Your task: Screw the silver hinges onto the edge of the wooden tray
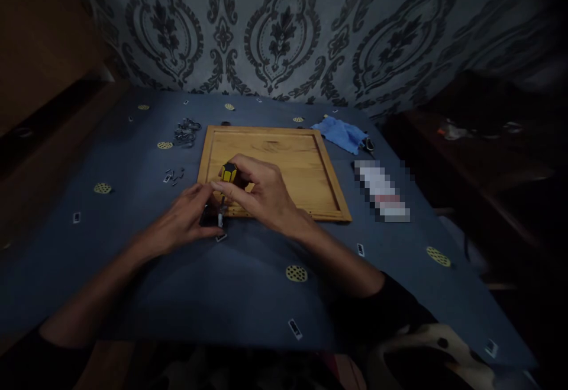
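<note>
My right hand (261, 192) is closed round a screwdriver (229, 172) with a yellow and black handle. Its shaft points down to a small shiny metal fitting (220, 218) at the near left edge of a framed wooden panel (284, 171). Thumb and fingers of my left hand (189, 215) curve round that fitting and steady it against the panel's edge. Its exact shape is hard to make out in the dim light. The panel lies flat, and small dark holes show along its near edge.
Several loose screws (174, 177) lie left of the panel, with a pile of metal fittings (186, 132) farther back. At the right are a blue cloth (341, 134) and a pixelated pale object (382, 192). A patterned blue cover (248, 295) spans the table, against a papered wall.
</note>
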A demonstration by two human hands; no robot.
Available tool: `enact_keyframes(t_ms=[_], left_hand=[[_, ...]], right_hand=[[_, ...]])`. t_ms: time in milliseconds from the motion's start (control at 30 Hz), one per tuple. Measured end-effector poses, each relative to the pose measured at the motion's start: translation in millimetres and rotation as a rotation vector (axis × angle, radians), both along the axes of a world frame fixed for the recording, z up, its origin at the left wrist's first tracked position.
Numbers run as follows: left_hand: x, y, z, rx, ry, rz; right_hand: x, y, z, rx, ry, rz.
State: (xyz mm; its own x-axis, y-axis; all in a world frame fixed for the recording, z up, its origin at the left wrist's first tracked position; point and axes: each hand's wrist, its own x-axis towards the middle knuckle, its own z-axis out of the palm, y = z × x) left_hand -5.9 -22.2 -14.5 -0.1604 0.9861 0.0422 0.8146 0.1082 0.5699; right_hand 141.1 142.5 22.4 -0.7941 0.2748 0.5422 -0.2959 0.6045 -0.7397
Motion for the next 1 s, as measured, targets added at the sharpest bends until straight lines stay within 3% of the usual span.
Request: enact_keyframes(t_ms=[167, 233, 467, 700, 833, 1000], left_hand=[[-0.6, -1.3, -4.7, 0.043, 0.009, 0.026], [-1.2, -1.7, -7.7, 0.049, 0.004, 0.025], [-2.4, -4.3, -12.6, 0.069, 0.007, 0.026], [-1.0, -0.3, -1.3, 0.008, 0.007, 0.011], [1.0, 0.9, 1.8, -0.016, -0.025, 0.037], [1.3, 0.7, 0.2, 0.007, -0.038, 0.017]], right_hand=[[6.5, 11.9, 12.7, -0.024, -0.142, 0.275], [7.6, 15.9, 15.0, -0.024, -0.160, 0.320], [3.8, 11.4, 8.9, 0.020, -0.098, 0.169], [2.7, -1.2, 5.4, 0.100, 0.016, -0.026], [5.0, -2.0, 10.6, 0.029, 0.090, -0.162], [4.8, 2.3, 12.5, 0.026, 0.071, -0.126]])
